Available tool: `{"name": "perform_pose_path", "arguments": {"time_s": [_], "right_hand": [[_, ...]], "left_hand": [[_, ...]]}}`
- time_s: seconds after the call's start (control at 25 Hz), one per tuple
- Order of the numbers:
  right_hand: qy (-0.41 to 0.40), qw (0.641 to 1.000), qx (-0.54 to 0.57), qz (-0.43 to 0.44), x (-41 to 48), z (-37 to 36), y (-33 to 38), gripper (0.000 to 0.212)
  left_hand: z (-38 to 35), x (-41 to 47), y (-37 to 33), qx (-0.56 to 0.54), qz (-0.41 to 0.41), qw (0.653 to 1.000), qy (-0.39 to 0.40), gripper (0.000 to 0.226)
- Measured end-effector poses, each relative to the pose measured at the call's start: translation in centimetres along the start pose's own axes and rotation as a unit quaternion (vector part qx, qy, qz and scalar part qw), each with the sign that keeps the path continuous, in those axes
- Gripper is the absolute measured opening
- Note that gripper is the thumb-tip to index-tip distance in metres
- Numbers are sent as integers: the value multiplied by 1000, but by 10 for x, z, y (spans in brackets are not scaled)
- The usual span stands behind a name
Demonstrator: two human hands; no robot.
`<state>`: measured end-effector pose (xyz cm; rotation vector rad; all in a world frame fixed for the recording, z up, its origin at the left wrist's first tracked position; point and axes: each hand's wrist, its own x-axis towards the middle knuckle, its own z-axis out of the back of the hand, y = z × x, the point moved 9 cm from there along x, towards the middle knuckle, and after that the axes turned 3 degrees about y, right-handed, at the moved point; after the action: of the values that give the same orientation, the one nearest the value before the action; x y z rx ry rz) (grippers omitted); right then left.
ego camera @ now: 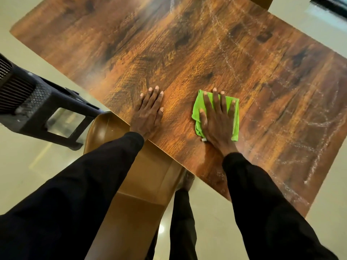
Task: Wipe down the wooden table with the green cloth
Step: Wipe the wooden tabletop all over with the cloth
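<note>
Head view: right grip [216,121] splayed on green cloth [197,105], left grip [149,113] seemingly flat on table [187,53].

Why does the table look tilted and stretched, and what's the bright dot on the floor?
Head view: the wide-angle lens tilts and stretches the brown wooden table; the dot is glare on the glossy cream floor; the black plastic stool is blurred; the right hand pressing the green cloth looks sharp.

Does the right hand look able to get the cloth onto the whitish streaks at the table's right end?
Probably yes: the right hand lies flat on the green cloth, and only bare wooden table separates it from the nearest whitish streaks.
</note>
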<state>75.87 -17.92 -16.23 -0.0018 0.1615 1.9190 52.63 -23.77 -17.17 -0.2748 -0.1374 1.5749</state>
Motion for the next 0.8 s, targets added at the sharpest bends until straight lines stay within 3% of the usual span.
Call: {"name": "perform_pose_path", "arguments": {"time_s": [0.12,0.28,0.4,0.56,0.68,0.8], "right_hand": [[23,998,1,51,34,-4,42,66],[33,986,-9,164,-12,-15,51,65],[18,994,-3,103,15,-1,-4,63],[15,1000,17,17,126,13,-30,64],[39,994,4,105,159,9,18,65],[36,977,-9,208,128,-1,23,65]], "left_hand": [[-2,15,-2,-6,1,1000,2,59],[3,45,-3,-14,-16,1000,-3,58],[5,58,3,-28,-11,999,-14,57],[4,55,2,-29,-7,999,-34,56],[5,58,5,-39,0,999,-31,56],[5,61,3,-45,3,998,-35,56]]}}
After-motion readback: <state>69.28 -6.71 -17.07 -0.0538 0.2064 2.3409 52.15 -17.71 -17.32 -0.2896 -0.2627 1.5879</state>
